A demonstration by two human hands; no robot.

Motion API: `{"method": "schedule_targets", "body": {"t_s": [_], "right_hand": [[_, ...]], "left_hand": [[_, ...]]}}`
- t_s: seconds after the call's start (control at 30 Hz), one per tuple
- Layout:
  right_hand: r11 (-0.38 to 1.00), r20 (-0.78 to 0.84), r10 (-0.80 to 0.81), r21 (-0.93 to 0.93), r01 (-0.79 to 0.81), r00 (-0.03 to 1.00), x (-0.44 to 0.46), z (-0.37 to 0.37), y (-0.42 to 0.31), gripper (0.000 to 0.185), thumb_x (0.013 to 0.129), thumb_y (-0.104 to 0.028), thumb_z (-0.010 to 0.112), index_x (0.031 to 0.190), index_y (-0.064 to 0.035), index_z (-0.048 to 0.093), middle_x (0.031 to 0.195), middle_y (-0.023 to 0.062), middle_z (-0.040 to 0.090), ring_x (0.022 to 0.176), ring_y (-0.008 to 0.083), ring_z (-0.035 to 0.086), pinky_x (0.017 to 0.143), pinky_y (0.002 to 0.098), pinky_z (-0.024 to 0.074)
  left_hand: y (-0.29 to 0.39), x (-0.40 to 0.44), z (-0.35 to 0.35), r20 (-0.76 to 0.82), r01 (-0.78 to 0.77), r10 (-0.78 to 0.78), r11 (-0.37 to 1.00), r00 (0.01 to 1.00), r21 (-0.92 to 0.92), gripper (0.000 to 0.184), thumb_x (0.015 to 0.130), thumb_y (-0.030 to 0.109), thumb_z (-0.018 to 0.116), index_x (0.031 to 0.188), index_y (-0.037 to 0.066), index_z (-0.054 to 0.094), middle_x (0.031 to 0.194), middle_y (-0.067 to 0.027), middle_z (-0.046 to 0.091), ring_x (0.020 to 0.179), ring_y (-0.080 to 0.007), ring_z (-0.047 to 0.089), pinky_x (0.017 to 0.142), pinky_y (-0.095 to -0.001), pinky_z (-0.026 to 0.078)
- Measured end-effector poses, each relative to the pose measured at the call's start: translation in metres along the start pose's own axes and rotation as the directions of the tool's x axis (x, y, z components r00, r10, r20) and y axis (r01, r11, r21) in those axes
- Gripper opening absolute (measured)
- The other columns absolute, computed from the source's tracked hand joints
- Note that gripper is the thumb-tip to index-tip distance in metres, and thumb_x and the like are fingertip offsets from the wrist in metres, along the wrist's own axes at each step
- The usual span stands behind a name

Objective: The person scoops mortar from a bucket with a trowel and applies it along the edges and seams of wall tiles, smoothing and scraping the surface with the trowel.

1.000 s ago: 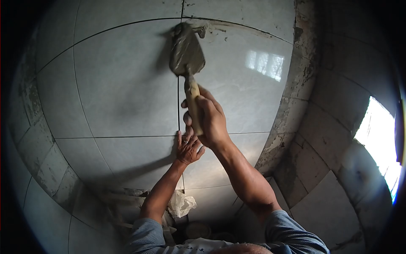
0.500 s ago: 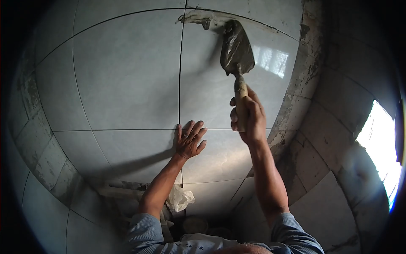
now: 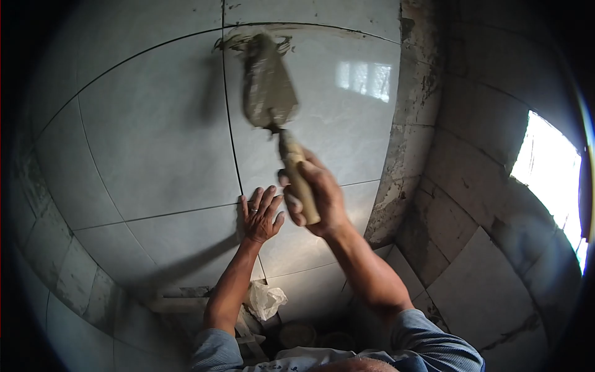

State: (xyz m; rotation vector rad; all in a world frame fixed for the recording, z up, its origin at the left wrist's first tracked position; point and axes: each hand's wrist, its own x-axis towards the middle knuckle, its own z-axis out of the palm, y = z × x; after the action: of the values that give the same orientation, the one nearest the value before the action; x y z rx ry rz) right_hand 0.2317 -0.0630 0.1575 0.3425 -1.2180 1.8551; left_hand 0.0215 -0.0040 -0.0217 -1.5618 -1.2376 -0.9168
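Note:
My right hand (image 3: 316, 195) is wrapped round the wooden handle of a trowel (image 3: 269, 93), whose blade points up the tiled wall. Grey mortar coats the blade, and its tip is over the joint between the upper tiles. Wet mortar smears (image 3: 235, 42) lie along that joint on both sides of the tip. Whether the blade touches the wall I cannot tell. Lower down, my left hand (image 3: 263, 217) rests with spread fingers on the large grey wall tiles (image 3: 161, 124), beside the corner where several joints meet. A ring shows on one finger.
A bright window opening (image 3: 551, 173) is at the right. Rough, mortar-stained strips (image 3: 387, 198) edge the tiled wall on that side. Below my left forearm are a crumpled whitish plastic bag (image 3: 265, 301) and dim bucket-like shapes (image 3: 297, 335). A loose-looking tile (image 3: 477, 291) leans at lower right.
The trowel in my right hand has swung left along the upper joint and tilted left, and the mortar smear there looks more spread. My left hand stays on the tiles; the whole view has shifted.

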Motion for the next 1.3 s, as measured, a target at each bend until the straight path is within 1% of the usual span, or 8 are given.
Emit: {"method": "schedule_targets", "body": {"t_s": [0.1, 0.23, 0.3, 0.47, 0.7, 1.13, 1.2, 1.3], "right_hand": [[0.870, -0.085, -0.202, -0.473, 0.139, 0.976, -0.016, -0.012, -0.051, 0.058, 0.098, -0.025, 0.054, 0.148, -0.0071, 0.030, 0.094, 0.0135, 0.061, 0.054, 0.0144, 0.057, 0.038, 0.0272, 0.0456], [0.061, -0.054, -0.400, -0.998, -0.032, 0.915, -0.012, -0.016, -0.132, 0.055, 0.094, -0.015, 0.061, 0.145, -0.0071, 0.042, 0.082, 0.0094, 0.066, 0.063, 0.0097, 0.060, 0.051, 0.0276, 0.0483], [-0.499, 0.420, -0.378, -0.843, 0.200, 0.825, 0.006, -0.020, -0.160, 0.048, 0.092, -0.011, 0.060, 0.139, -0.0096, 0.049, 0.079, 0.0113, 0.066, 0.065, 0.0174, 0.064, 0.056, 0.0335, 0.0523], [-0.829, 0.567, -0.040, -0.478, 0.289, 0.823, 0.040, 0.014, -0.206, 0.048, 0.092, -0.011, 0.060, 0.138, -0.0131, 0.050, 0.082, 0.0139, 0.063, 0.069, 0.0219, 0.065, 0.059, 0.0362, 0.0554], [-0.932, 0.313, -0.017, -0.349, 0.099, 0.950, 0.063, 0.083, -0.213, 0.044, 0.095, -0.012, 0.055, 0.138, -0.0205, 0.050, 0.088, 0.0129, 0.062, 0.078, 0.0236, 0.066, 0.072, 0.0414, 0.0561], [-0.965, 0.443, 0.166, -0.112, 0.238, 0.881, 0.074, 0.123, -0.201, 0.047, 0.096, -0.015, 0.057, 0.141, -0.0216, 0.048, 0.092, 0.0113, 0.064, 0.079, 0.0220, 0.065, 0.076, 0.0395, 0.0538], [-0.977, 0.169, 0.121, -0.151, 0.147, 0.978, 0.055, 0.161, -0.193, 0.045, 0.095, -0.008, 0.041, 0.139, -0.0044, 0.048, 0.089, 0.0233, 0.063, 0.081, 0.0344, 0.067, 0.077, 0.0446, 0.0550], [-0.977, 0.034, 0.132, -0.164, 0.136, 0.991, 0.055, 0.173, -0.200, 0.032, 0.099, -0.010, 0.044, 0.127, 0.0009, 0.054, 0.072, 0.0141, 0.056, 0.065, 0.0246, 0.061, 0.060, 0.0411, 0.0520]], "left_hand": [[-0.001, -0.003, 0.003, 0.015, -0.006, 0.006, 1.000, 1.000, -0.009, 0.048, 0.090, 0.041, 0.058, 0.134, 0.023, 0.053, 0.153, 0.0033, 0.039, 0.146, -0.0208, 0.025, 0.116, -0.0610, 0.006], [0.000, -0.001, -0.001, -0.006, -0.019, 0.019, 1.000, 1.000, 0.007, 0.049, 0.090, 0.044, 0.057, 0.134, 0.023, 0.053, 0.153, 0.0028, 0.039, 0.146, -0.0201, 0.026, 0.116, -0.0606, 0.006], [0.001, 0.003, -0.003, -0.019, -0.028, 0.028, 1.000, 0.999, 0.012, 0.048, 0.088, 0.040, 0.059, 0.133, 0.022, 0.053, 0.150, 0.0000, 0.042, 0.146, -0.0225, 0.025, 0.117, -0.0586, 0.005], [0.001, 0.000, -0.006, 0.053, 0.006, -0.003, 0.998, 0.999, -0.055, 0.050, 0.090, 0.045, 0.056, 0.135, 0.022, 0.053, 0.153, 0.0019, 0.038, 0.146, -0.0219, 0.027, 0.115, -0.0616, 0.007], [0.001, -0.001, -0.004, 0.090, 0.032, -0.021, 0.991, 0.996, -0.130, 0.051, 0.090, 0.044, 0.057, 0.136, 0.022, 0.052, 0.156, 0.0016, 0.032, 0.147, -0.0229, 0.023, 0.112, -0.0665, 0.008], [0.001, 0.001, -0.007, 0.082, 0.029, -0.020, 0.994, 0.996, -0.110, 0.050, 0.086, 0.038, 0.063, 0.132, 0.021, 0.054, 0.153, -0.0013, 0.039, 0.146, -0.0257, 0.025, 0.114, -0.0652, 0.006], [0.001, 0.000, -0.005, 0.060, 0.019, -0.012, 0.994, 0.998, -0.104, 0.050, 0.086, 0.037, 0.063, 0.132, 0.020, 0.054, 0.153, -0.0014, 0.039, 0.147, -0.0253, 0.023, 0.114, -0.0638, 0.004], [0.002, 0.000, -0.006, 0.073, 0.033, -0.026, 0.994, 0.997, -0.102, 0.049, 0.088, 0.040, 0.061, 0.133, 0.021, 0.054, 0.153, 0.0017, 0.038, 0.145, -0.0225, 0.026, 0.114, -0.0636, 0.008]]}}
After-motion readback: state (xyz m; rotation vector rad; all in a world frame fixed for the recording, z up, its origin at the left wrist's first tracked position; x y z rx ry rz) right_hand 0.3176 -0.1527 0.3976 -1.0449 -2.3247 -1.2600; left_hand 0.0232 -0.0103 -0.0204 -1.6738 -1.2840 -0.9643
